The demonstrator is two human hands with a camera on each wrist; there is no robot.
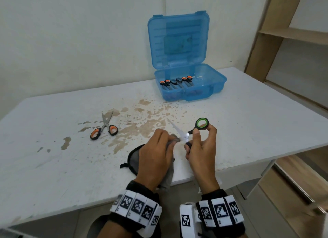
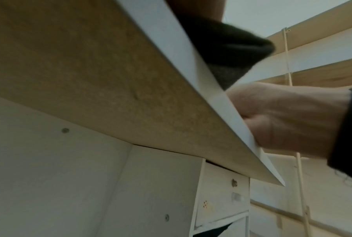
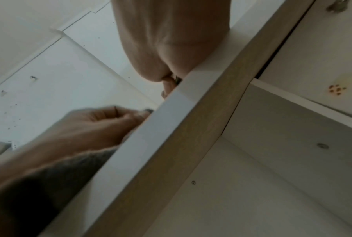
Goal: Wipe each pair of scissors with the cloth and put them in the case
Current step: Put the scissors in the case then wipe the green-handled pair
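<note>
The wiping step is in hand. The right hand (image 1: pixel 198 154) pinches the green-handled scissors (image 1: pixel 190 131) by their handles, thumb and fingers curled round the upper green ring and the lower black loop, so that the blades stand spread and point up and away to the left. The left hand (image 1: pixel 156 158) has its fingers curled round the grey cloth (image 1: pixel 174 140), bunched against the base of the blades near the pivot; the rest of the cloth hangs down past the near edge of the counter (image 1: pixel 53 166). The wrist views mostly look up from below the counter edge and add little. The blue case (image 1: pixel 190 81) stands open at the far side of the counter, well apart from the hands, with three pairs already lying in its left part. One orange-handled pair (image 1: pixel 104 129) lies partly open on the counter to the left, not yet wiped by the look of it. The next move probably calls for drawing the cloth along each blade toward the tip with the fingers kept off the edges, then closing the blades and carrying the pair to the case.
</note>
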